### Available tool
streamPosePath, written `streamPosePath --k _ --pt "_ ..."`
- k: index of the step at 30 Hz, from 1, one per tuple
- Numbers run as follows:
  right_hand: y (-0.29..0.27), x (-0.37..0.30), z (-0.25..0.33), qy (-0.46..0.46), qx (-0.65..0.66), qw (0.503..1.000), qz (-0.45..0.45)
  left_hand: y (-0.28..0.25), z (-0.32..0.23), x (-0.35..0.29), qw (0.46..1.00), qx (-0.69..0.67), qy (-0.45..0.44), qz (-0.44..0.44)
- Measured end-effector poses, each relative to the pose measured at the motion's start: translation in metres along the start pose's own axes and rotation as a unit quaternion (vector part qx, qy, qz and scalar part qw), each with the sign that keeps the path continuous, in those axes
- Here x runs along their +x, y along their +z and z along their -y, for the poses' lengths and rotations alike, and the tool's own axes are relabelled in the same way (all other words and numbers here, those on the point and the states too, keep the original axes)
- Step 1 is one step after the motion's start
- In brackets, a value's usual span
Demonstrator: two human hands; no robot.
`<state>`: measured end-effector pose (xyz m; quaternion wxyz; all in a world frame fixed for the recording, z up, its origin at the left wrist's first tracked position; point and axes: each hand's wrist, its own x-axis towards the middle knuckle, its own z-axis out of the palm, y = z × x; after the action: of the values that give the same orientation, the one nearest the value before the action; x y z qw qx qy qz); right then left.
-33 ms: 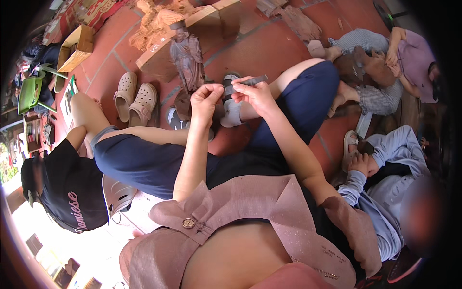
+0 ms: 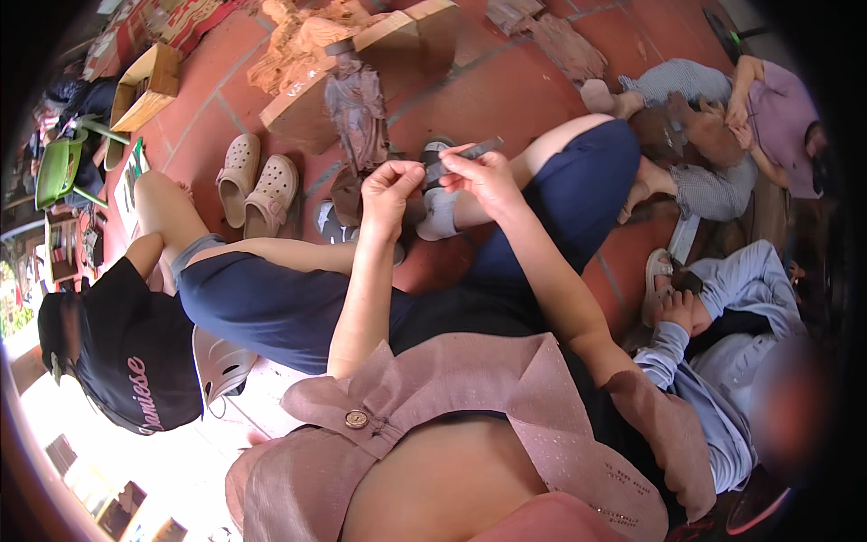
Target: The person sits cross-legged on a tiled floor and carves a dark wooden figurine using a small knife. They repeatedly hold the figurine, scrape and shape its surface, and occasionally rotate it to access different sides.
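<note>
Both my hands are raised in front of my bent knees, close together. My right hand [image 2: 488, 181] grips a thin dark grey flat strip [image 2: 488, 146] between thumb and fingers, and its end sticks out past the fingertips. My left hand [image 2: 388, 194] is closed in a pinch near the strip's other end. What lies between its fingertips is too small to make out. Just beyond my left hand stands a carved wooden figure [image 2: 354, 108] in a robe, with a dark flat top on its head.
Pale clogs [image 2: 269, 194] lie on the red tiled floor [image 2: 203, 117]. Behind the figure is a reddish wood carving [image 2: 302, 41] beside wooden blocks [image 2: 302, 108]. A wooden box [image 2: 146, 88] and a green stool [image 2: 59, 170] stand far left. People sit on both sides.
The view has shifted very slightly, so the scene sits a little lower and farther right. Both hands keep nearly the same pose, and the strip stays in my right hand.
</note>
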<state>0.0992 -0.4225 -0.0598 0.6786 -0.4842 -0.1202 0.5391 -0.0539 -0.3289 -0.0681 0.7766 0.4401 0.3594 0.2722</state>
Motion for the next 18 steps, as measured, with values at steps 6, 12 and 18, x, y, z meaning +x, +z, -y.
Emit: streamPosePath --k 6,12,18 --pt "-0.006 0.010 0.032 -0.065 -0.089 0.993 -0.035 -0.010 -0.006 -0.010 0.997 0.035 0.001 0.067" --pt "0.003 0.013 0.020 0.038 -0.274 0.956 0.095 0.013 0.002 -0.025 0.977 0.061 -0.103 0.176" --pt "0.009 0.023 0.002 -0.034 -0.192 0.980 -0.038 0.000 0.016 -0.013 0.982 -0.121 -0.126 0.069"
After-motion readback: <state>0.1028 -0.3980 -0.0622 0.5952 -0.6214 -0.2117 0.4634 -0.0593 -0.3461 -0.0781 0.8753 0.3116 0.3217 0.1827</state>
